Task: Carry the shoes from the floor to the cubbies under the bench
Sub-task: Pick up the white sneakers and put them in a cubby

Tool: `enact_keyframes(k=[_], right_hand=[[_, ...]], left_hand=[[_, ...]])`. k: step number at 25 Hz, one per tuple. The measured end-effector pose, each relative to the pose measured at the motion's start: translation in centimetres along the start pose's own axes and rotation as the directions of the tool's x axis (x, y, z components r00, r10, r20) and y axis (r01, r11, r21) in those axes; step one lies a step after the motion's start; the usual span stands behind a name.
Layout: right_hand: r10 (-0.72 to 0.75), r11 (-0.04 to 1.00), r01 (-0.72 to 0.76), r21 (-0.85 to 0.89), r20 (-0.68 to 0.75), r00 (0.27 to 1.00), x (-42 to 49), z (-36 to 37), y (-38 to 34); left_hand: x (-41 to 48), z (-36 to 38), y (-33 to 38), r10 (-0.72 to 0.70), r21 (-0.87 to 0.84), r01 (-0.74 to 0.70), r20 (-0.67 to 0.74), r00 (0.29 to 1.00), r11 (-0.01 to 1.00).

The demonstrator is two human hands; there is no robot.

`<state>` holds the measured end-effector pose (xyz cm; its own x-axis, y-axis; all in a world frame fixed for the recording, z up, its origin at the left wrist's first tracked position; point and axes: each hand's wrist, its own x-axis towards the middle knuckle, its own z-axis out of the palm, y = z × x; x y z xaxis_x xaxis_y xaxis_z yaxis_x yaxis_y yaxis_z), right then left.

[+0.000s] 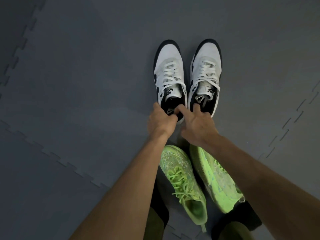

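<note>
Two white sneakers with black trim stand side by side on the grey floor, toes pointing away from me. My left hand [161, 120] grips the heel collar of the left white sneaker [168, 73]. My right hand [197, 125] has its fingers hooked into the heel opening of the right white sneaker [206, 73]. Closer to me lie two neon green sneakers: one upright [183, 181], the other tipped on its side [220, 182] under my right forearm. The bench and its cubbies are out of view.
The floor is grey interlocking foam tiles [86, 84] with jagged seams at the left and right. My dark socks and olive trouser legs [155, 220] show at the bottom edge beside the green sneakers.
</note>
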<state>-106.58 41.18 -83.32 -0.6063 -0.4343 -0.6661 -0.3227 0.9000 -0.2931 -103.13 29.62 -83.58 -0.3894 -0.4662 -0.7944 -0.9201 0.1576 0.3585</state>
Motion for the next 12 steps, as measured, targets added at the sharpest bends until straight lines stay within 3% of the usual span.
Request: enact_keyframes(k=[5,12], right_hand=[[0.111,0.989,-0.112,0.093,0.019,0.994,0.9,-1.0,0.2],[0.069,0.99,-0.086,0.108,0.151,0.986,-8.6,-6.9,-2.5]], left_hand=[[-1.5,0.0,-0.4,-0.011,-0.107,0.016,0.05,0.999,0.994],[-11.9,-5.4,1.4,-0.156,-0.092,0.164,0.081,0.984,0.982]])
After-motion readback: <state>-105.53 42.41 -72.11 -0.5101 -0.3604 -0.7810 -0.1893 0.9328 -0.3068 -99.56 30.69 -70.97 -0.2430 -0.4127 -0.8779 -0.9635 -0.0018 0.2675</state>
